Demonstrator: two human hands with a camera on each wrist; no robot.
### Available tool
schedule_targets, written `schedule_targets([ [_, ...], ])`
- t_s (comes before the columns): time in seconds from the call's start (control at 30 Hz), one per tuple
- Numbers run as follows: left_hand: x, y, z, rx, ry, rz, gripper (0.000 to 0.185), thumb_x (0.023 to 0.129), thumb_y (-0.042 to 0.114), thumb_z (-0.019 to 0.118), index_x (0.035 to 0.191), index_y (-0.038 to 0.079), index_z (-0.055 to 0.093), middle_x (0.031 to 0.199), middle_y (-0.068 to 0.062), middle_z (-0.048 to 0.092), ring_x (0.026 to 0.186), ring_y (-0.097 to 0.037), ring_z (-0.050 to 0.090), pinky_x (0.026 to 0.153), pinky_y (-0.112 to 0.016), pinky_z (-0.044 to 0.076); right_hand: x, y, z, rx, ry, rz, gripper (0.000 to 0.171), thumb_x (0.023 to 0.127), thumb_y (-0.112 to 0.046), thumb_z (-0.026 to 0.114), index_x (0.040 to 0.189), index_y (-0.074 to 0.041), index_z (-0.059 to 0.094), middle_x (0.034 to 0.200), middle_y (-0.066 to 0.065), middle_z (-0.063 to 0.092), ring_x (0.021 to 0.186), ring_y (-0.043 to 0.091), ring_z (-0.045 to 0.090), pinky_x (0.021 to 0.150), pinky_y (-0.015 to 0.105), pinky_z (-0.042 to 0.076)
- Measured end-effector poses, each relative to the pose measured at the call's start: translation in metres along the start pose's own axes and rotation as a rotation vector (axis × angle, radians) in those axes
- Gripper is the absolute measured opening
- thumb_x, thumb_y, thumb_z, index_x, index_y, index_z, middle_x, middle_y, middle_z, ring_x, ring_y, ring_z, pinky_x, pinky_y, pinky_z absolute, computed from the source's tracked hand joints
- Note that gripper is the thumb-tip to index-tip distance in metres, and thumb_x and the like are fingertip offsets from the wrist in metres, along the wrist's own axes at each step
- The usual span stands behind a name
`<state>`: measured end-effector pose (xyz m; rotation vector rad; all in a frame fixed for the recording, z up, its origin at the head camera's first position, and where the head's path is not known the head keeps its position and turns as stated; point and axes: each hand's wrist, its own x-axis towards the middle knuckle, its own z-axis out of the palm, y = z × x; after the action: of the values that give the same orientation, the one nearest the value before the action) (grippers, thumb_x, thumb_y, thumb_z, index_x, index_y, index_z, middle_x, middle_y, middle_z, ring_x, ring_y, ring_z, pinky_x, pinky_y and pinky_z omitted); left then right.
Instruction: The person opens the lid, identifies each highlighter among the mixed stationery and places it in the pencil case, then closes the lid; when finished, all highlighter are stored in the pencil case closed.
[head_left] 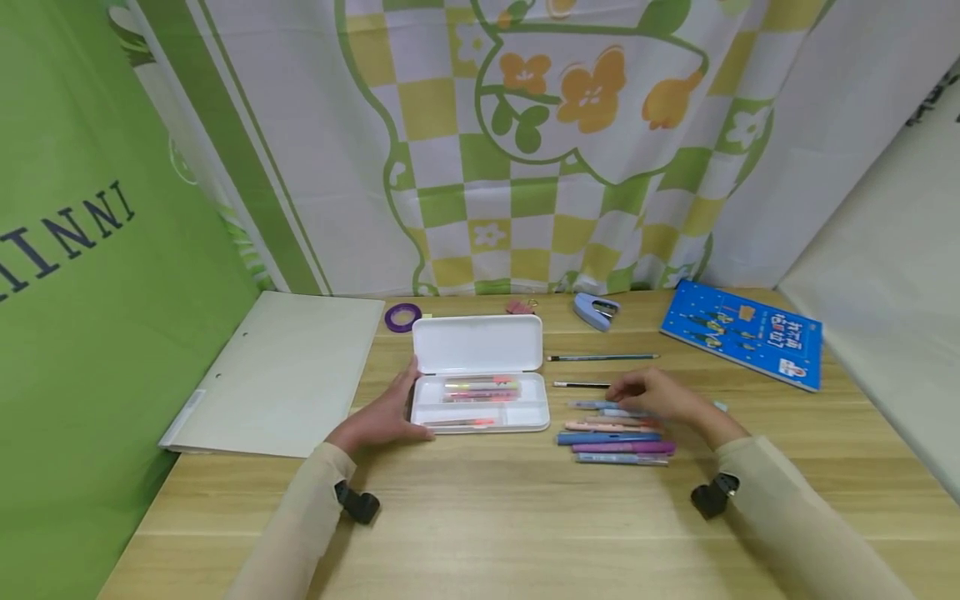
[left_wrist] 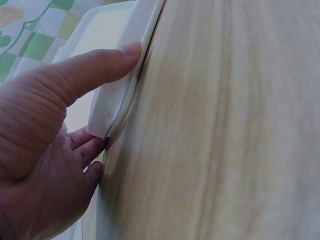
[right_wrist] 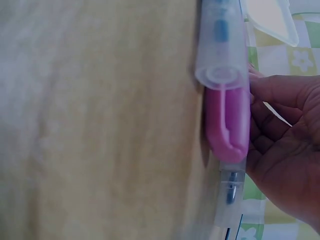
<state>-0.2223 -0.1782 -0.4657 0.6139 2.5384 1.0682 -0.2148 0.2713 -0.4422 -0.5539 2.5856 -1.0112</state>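
A white pencil case (head_left: 480, 429) lies with its lid up on the table, with several pens (head_left: 480, 390) inside its compartments. My left hand (head_left: 386, 412) grips its left end, the thumb on the front wall (left_wrist: 112, 95) and the other fingers round the side. To the right of the case, several pens lie in a loose row, among them a blue pen (head_left: 607, 437), a purple pen (head_left: 622, 448) and a clear-capped pen (right_wrist: 220, 50). Over the far end of this row is my right hand (head_left: 660, 396), fingers bent down at a pale blue pen (head_left: 588, 405); I cannot tell whether it pinches it.
Two pencils, a dark one (head_left: 603, 357) and a black one (head_left: 581, 384), lie beyond the pens. Along the back are purple tape (head_left: 387, 317), a pink clip (head_left: 519, 307), a lilac stapler (head_left: 596, 312) and a blue booklet (head_left: 750, 333). A white folder (head_left: 285, 375) lies left.
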Motion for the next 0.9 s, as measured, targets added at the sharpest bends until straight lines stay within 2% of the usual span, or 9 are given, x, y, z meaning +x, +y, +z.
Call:
schedule_targets([
  [0.23,-0.001,0.001,-0.001,-0.011,-0.002,0.004,0.129,0.07,0.035,0.083,0.149,0.002,-0.014,0.155,-0.022,0.006,0.142,-0.034,0.007,0.114,-0.047,0.012,0.003,-0.004,-0.001,-0.018,0.023,-0.003,0.015,0.089,-0.002,0.059,0.1,-0.004,0.07,0.099,0.007,0.067,0.091,0.019,0.057,0.078,0.034,0.049],
  [0.33,-0.001,-0.001,-0.001,-0.011,0.001,0.011,0.129,0.07,0.035,0.083,0.148,0.002,-0.014,0.155,-0.023,0.007,0.142,-0.035,0.008,0.114,-0.047,0.012,0.009,-0.016,-0.001,0.012,0.026,0.003,0.015,0.091,-0.005,0.06,0.101,-0.005,0.07,0.099,0.006,0.067,0.091,0.018,0.058,0.078,0.033,0.05],
  [0.43,-0.001,-0.001,-0.001,-0.013,0.002,0.011,0.129,0.07,0.034,0.083,0.148,0.002,-0.014,0.155,-0.023,0.009,0.142,-0.035,0.009,0.114,-0.047,0.013,0.02,-0.035,0.005,0.053,0.014,-0.031,0.014,0.091,-0.007,0.061,0.1,-0.004,0.07,0.098,0.006,0.068,0.09,0.018,0.059,0.077,0.032,0.05],
  [0.7,-0.001,0.0,-0.001,-0.016,-0.002,0.013,0.128,0.071,0.032,0.083,0.148,0.0,-0.014,0.154,-0.024,0.011,0.142,-0.035,0.012,0.114,-0.047,0.014,0.055,-0.092,0.048,0.135,-0.019,-0.184,0.013,0.09,-0.003,0.061,0.099,-0.002,0.071,0.098,0.008,0.069,0.091,0.017,0.06,0.078,0.03,0.051],
  [0.83,0.0,0.0,0.0,-0.016,0.0,0.022,0.129,0.07,0.031,0.084,0.148,0.0,-0.014,0.153,-0.024,0.013,0.141,-0.035,0.013,0.114,-0.047,0.014,0.074,-0.111,0.074,0.169,-0.023,-0.256,0.011,0.087,0.0,0.063,0.094,0.002,0.071,0.095,0.011,0.07,0.088,0.016,0.061,0.075,0.025,0.051],
  [0.9,0.0,0.001,0.0,-0.016,0.001,0.026,0.129,0.07,0.031,0.084,0.148,0.0,-0.013,0.153,-0.024,0.014,0.141,-0.035,0.014,0.114,-0.047,0.014,0.08,-0.119,0.084,0.172,-0.022,-0.264,0.009,0.086,0.0,0.065,0.092,0.001,0.072,0.094,0.01,0.07,0.087,0.014,0.062,0.073,0.023,0.05],
])
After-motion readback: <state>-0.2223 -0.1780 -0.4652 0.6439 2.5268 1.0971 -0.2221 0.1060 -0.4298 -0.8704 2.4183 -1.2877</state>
